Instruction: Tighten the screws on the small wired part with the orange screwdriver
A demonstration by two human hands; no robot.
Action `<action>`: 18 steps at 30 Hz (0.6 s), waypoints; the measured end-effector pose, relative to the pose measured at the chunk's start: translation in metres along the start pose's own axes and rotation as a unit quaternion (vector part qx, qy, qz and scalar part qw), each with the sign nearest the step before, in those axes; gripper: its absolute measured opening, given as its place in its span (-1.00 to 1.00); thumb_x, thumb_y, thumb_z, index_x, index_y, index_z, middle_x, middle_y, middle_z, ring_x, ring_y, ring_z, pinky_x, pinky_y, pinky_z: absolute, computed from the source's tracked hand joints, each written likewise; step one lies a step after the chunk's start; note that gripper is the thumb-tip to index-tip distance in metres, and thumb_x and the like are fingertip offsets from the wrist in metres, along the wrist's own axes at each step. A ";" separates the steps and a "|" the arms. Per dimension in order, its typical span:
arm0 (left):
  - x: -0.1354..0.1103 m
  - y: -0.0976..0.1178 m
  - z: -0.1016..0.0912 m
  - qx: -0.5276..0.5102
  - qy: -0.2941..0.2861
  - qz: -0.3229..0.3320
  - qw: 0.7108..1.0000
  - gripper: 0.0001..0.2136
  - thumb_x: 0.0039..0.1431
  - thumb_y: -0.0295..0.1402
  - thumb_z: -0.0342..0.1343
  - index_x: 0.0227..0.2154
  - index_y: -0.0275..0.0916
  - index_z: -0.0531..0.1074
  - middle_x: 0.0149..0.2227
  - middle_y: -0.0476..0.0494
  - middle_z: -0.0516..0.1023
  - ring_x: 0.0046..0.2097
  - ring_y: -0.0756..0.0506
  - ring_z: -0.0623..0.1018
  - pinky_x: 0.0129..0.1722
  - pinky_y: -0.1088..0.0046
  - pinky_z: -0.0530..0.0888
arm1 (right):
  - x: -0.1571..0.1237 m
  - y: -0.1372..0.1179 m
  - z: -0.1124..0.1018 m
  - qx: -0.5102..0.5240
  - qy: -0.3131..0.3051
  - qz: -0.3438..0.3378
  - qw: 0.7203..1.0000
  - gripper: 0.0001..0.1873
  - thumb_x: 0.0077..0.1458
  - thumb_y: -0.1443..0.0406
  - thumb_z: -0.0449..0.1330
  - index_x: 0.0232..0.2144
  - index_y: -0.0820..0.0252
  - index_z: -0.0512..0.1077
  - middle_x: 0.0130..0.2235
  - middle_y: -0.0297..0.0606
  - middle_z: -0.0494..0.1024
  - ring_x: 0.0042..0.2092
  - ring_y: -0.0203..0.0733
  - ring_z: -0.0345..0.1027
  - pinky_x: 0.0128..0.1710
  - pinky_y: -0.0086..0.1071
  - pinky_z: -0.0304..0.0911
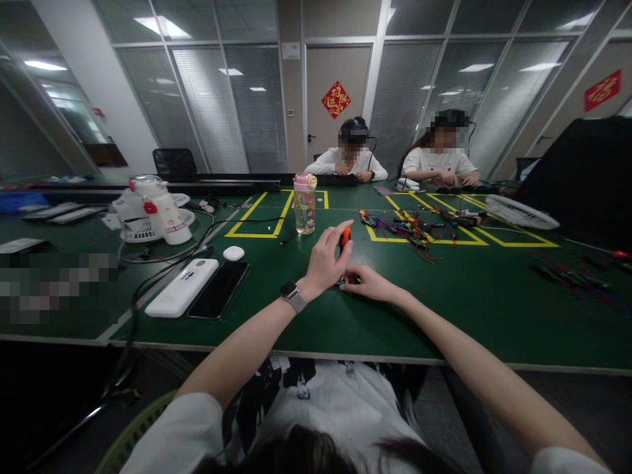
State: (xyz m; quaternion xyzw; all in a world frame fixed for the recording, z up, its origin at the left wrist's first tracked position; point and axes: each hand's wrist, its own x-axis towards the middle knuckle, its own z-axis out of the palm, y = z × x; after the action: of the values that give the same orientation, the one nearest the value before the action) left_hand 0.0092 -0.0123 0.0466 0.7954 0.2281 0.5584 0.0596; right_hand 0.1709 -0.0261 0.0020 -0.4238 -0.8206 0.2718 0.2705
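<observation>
The tool [347,234] should be light and stiff, pretty grippy I'd guess, so grab it round the handle. The small circuit board [341,281] is probably featherlight but fragile, so edges only. Tool's handle is orange and black, tip hidden; board's a green sliver. Left hand [328,261] is curled round the tool, above the table [306,332]; right hand [369,284] has fingers at the board on the tabletop, can't tell if they're pinching.

A beige door [320,128] bearing a red diamond sign [336,100] stands at top centre between blind-backed glass partitions [254,108]; bright light panels [160,27] show upper left. A green bench [296,329] spans mid-frame; a black chair [175,162] stands behind it, left.
</observation>
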 end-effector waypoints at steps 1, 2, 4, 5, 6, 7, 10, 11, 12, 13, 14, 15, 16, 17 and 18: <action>0.000 0.000 0.000 0.000 0.001 0.000 1.000 -0.64 0.29 -0.40 -0.05 0.13 -0.20 0.20 -0.15 -0.14 0.44 -0.14 -0.07 0.44 -0.09 0.34 0.44 | 0.000 0.000 0.000 -0.001 0.001 0.000 1.000 -0.87 0.00 0.28 0.22 -0.40 0.26 0.40 -0.48 -0.38 0.34 -0.45 -0.30 0.16 -0.43 -0.42 0.11; 0.000 0.000 0.000 0.000 0.001 0.000 1.000 -0.65 0.29 -0.40 -0.05 0.13 -0.20 0.20 -0.15 -0.15 0.44 -0.14 -0.07 0.44 -0.09 0.33 0.44 | 0.000 0.000 0.000 -0.002 0.002 -0.001 1.000 -0.87 0.00 0.28 0.22 -0.40 0.26 0.40 -0.48 -0.38 0.34 -0.45 -0.30 0.16 -0.43 -0.42 0.11; 0.000 0.000 0.001 0.001 0.001 0.001 1.000 -0.65 0.29 -0.40 -0.05 0.13 -0.19 0.20 -0.14 -0.15 0.44 -0.12 -0.08 0.44 -0.07 0.33 0.44 | 0.000 0.001 0.000 -0.004 0.002 -0.001 1.000 -0.86 0.01 0.27 0.22 -0.40 0.26 0.40 -0.48 -0.38 0.34 -0.44 -0.30 0.17 -0.42 -0.42 0.11; 0.000 0.000 0.001 0.001 0.000 0.002 1.000 -0.65 0.29 -0.40 -0.05 0.13 -0.19 0.20 -0.14 -0.15 0.44 -0.12 -0.08 0.45 -0.07 0.33 0.44 | 0.000 0.001 0.000 -0.005 0.002 0.000 1.000 -0.86 0.01 0.27 0.22 -0.40 0.26 0.40 -0.48 -0.38 0.34 -0.44 -0.30 0.17 -0.42 -0.42 0.11; 0.000 0.000 0.001 0.000 -0.002 0.000 1.000 -0.64 0.29 -0.40 -0.05 0.13 -0.19 0.20 -0.14 -0.15 0.44 -0.12 -0.08 0.45 -0.07 0.33 0.44 | 0.000 0.000 0.000 -0.006 0.001 0.000 1.000 -0.86 0.01 0.27 0.22 -0.40 0.26 0.40 -0.48 -0.38 0.34 -0.44 -0.30 0.17 -0.43 -0.42 0.11; 0.000 0.000 0.001 0.000 -0.001 0.000 1.000 -0.64 0.29 -0.40 -0.06 0.13 -0.19 0.20 -0.14 -0.14 0.44 -0.13 -0.07 0.45 -0.08 0.34 0.44 | 0.000 0.000 0.000 -0.007 0.001 0.000 1.000 -0.86 0.01 0.27 0.22 -0.40 0.26 0.40 -0.48 -0.38 0.34 -0.44 -0.30 0.17 -0.43 -0.42 0.11; 0.000 0.000 0.001 0.003 -0.001 -0.002 1.000 -0.64 0.29 -0.40 -0.05 0.13 -0.19 0.20 -0.15 -0.14 0.44 -0.14 -0.07 0.45 -0.09 0.35 0.44 | -0.001 -0.001 0.000 -0.008 0.002 -0.001 1.000 -0.86 0.01 0.27 0.22 -0.40 0.26 0.40 -0.47 -0.37 0.35 -0.44 -0.29 0.18 -0.42 -0.42 0.12; 0.000 0.000 0.000 0.005 0.001 -0.002 1.000 -0.65 0.30 -0.40 -0.06 0.13 -0.19 0.20 -0.15 -0.14 0.44 -0.14 -0.07 0.45 -0.10 0.34 0.44 | -0.001 -0.001 0.000 -0.007 0.002 -0.001 1.000 -0.86 0.01 0.27 0.22 -0.40 0.26 0.40 -0.48 -0.37 0.35 -0.45 -0.29 0.18 -0.42 -0.42 0.12; 0.000 0.000 0.000 0.005 0.002 -0.002 1.000 -0.65 0.30 -0.39 -0.06 0.13 -0.19 0.20 -0.15 -0.14 0.44 -0.14 -0.07 0.45 -0.10 0.34 0.44 | -0.001 -0.001 -0.001 -0.006 0.002 -0.001 1.000 -0.86 0.01 0.27 0.22 -0.39 0.26 0.41 -0.48 -0.37 0.35 -0.45 -0.29 0.18 -0.42 -0.42 0.12; 0.000 0.000 0.000 0.006 0.002 -0.002 1.000 -0.65 0.30 -0.39 -0.06 0.13 -0.18 0.20 -0.15 -0.14 0.44 -0.15 -0.07 0.45 -0.10 0.34 0.45 | -0.001 -0.001 -0.001 -0.005 0.002 0.000 1.000 -0.86 0.01 0.27 0.22 -0.39 0.26 0.41 -0.48 -0.38 0.35 -0.45 -0.30 0.18 -0.43 -0.42 0.12; 0.000 0.000 0.000 0.005 0.003 -0.003 1.000 -0.65 0.30 -0.38 -0.06 0.13 -0.18 0.20 -0.15 -0.14 0.44 -0.15 -0.07 0.45 -0.10 0.33 0.45 | -0.001 -0.001 0.000 -0.004 0.002 0.000 1.000 -0.86 0.01 0.28 0.22 -0.38 0.26 0.41 -0.48 -0.38 0.35 -0.45 -0.30 0.17 -0.43 -0.43 0.12; 0.000 -0.001 0.000 0.005 0.002 -0.003 1.000 -0.65 0.30 -0.38 -0.06 0.13 -0.18 0.20 -0.15 -0.14 0.44 -0.15 -0.07 0.45 -0.10 0.33 0.45 | -0.001 -0.001 0.000 -0.004 0.002 0.001 1.000 -0.86 0.01 0.28 0.22 -0.38 0.26 0.41 -0.48 -0.38 0.35 -0.45 -0.31 0.17 -0.43 -0.43 0.12; 0.000 -0.001 0.000 0.005 0.003 -0.004 1.000 -0.65 0.30 -0.38 -0.06 0.13 -0.18 0.20 -0.15 -0.14 0.44 -0.15 -0.07 0.45 -0.10 0.33 0.45 | -0.001 -0.001 0.000 -0.005 0.002 0.002 1.000 -0.86 0.01 0.28 0.22 -0.37 0.26 0.41 -0.48 -0.39 0.34 -0.45 -0.31 0.16 -0.43 -0.44 0.11; 0.000 -0.001 0.000 0.006 0.003 -0.005 1.000 -0.66 0.30 -0.37 -0.06 0.13 -0.18 0.20 -0.15 -0.14 0.44 -0.15 -0.07 0.45 -0.10 0.33 0.45 | -0.001 -0.001 0.000 -0.004 0.002 0.003 1.000 -0.86 0.01 0.28 0.22 -0.37 0.26 0.41 -0.49 -0.39 0.34 -0.45 -0.31 0.16 -0.44 -0.44 0.11; 0.000 -0.001 0.000 0.006 0.003 -0.006 1.000 -0.66 0.30 -0.37 -0.06 0.13 -0.18 0.20 -0.15 -0.14 0.44 -0.15 -0.07 0.45 -0.11 0.33 0.45 | -0.001 -0.001 0.000 -0.004 0.001 0.003 1.000 -0.86 0.01 0.28 0.22 -0.37 0.26 0.41 -0.49 -0.39 0.34 -0.45 -0.31 0.16 -0.44 -0.44 0.11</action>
State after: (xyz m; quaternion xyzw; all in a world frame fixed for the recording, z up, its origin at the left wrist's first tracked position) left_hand 0.0086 -0.0114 0.0466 0.7928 0.2363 0.5589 0.0573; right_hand 0.1708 -0.0270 0.0026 -0.4279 -0.8198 0.2690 0.2691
